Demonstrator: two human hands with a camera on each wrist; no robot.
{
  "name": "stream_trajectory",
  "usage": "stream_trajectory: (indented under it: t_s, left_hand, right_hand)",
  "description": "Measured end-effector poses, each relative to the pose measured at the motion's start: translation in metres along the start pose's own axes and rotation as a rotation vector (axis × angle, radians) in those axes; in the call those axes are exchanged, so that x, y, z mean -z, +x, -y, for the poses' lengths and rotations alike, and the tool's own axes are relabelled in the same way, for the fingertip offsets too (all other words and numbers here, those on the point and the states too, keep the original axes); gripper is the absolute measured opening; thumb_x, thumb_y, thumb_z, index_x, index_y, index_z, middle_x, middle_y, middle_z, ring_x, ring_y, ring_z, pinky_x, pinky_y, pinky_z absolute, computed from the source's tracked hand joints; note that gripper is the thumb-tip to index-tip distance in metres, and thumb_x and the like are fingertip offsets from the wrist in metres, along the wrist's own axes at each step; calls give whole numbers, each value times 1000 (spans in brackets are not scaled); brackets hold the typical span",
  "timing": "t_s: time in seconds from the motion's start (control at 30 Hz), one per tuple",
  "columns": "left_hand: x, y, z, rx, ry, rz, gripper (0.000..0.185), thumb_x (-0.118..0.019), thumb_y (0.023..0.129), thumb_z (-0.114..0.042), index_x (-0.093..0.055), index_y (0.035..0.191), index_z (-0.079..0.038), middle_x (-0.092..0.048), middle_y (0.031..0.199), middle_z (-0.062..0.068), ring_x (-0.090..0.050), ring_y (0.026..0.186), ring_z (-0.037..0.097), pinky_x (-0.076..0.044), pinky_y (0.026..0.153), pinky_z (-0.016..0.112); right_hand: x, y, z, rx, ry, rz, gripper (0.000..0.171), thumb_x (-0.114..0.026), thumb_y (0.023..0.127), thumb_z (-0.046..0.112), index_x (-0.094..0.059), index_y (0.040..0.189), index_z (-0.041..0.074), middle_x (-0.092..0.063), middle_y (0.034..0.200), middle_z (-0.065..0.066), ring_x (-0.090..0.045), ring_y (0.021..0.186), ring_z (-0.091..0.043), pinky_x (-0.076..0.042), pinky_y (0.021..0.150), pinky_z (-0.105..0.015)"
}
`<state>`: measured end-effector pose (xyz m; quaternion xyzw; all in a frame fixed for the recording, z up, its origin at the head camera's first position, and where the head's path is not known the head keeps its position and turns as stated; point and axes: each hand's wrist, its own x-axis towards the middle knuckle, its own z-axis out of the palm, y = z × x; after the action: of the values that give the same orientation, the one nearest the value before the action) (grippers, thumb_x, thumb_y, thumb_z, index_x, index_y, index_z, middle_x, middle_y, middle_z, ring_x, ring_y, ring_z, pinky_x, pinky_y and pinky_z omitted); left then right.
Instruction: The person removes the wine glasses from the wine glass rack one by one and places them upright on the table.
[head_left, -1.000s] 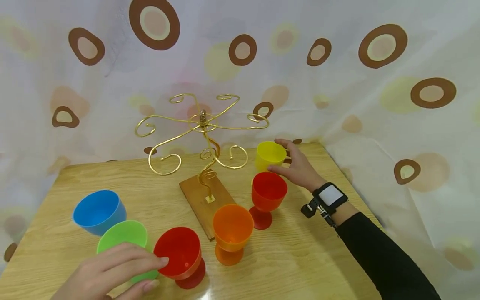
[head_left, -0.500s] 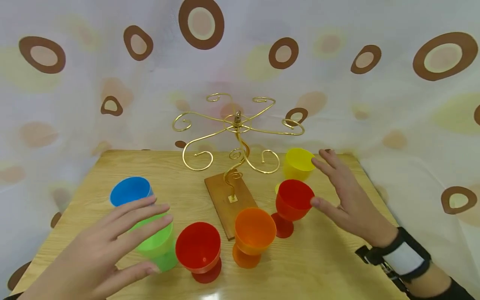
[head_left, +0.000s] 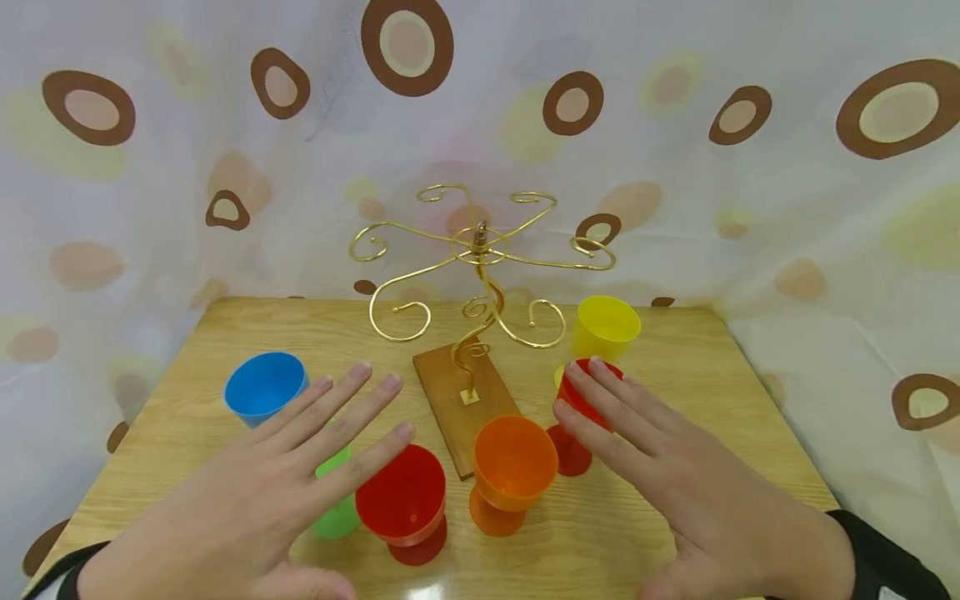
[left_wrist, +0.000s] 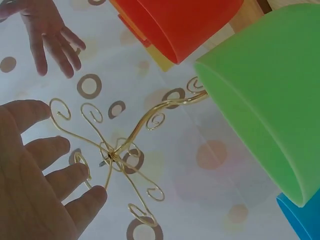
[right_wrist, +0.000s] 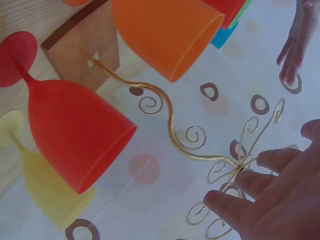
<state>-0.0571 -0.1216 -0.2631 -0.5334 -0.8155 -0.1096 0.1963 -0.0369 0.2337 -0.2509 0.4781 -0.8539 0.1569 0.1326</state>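
Observation:
My left hand (head_left: pixel 240 492) hovers with fingers straight and spread, overlapping the green goblet (head_left: pixel 337 518) and reaching the edge of the front red goblet (head_left: pixel 401 496) in the head view. My right hand (head_left: pixel 720 492), likewise spread and holding nothing, partly covers the other red goblet (head_left: pixel 572 451). Between the hands an orange goblet (head_left: pixel 514 458) stands upright. A yellow goblet (head_left: pixel 606 329) is at the back right, a blue one (head_left: pixel 264 388) at the left. In the left wrist view the green goblet (left_wrist: pixel 265 90) looms beside the left hand (left_wrist: pixel 40 175).
Amid the goblets rises a gold wire stand (head_left: pixel 480 250) with several curled arms, on a rectangular wooden base (head_left: pixel 442 379). All of it sits on a light wood table (head_left: pixel 645 533). A white cloth (head_left: pixel 480 50) with brown ring patterns hangs behind and at the sides.
My right hand has let go of the yellow goblet and drawn back toward the front. My left hand has lifted off the green and red goblets and spread its fingers.

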Motion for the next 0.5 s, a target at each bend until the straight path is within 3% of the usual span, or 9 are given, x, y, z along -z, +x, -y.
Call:
stream_trajectory:
  t_s: [0.1,0.23,0.5]
  left_hand:
    - [0,-2,0,15,9,9,83,-23,87,-69,-30,143,-8,-17,151,14,-19,136,37,-6,113,37]
    - [0,-5,2,17,15,-19,84,-23,88,-68,-31,142,-5,-20,150,16,-20,135,38,-6,113,37]
    - [-2,-8,3,-19,6,-77,82,-23,89,-66,-35,140,-2,-27,146,19,-25,132,41,-10,113,37]
  right_hand:
    - [1,4,3,-6,-7,32,100,-28,78,79,-31,142,3,-18,149,-19,-16,134,-43,-4,113,-40]
    - [2,10,2,43,-40,-12,101,-29,77,80,-35,140,1,-22,147,-21,-20,133,-44,-10,111,-46]
    - [2,14,0,56,-36,-22,100,-25,78,80,-35,140,1,-22,147,-21,-21,132,-43,-9,112,-45]
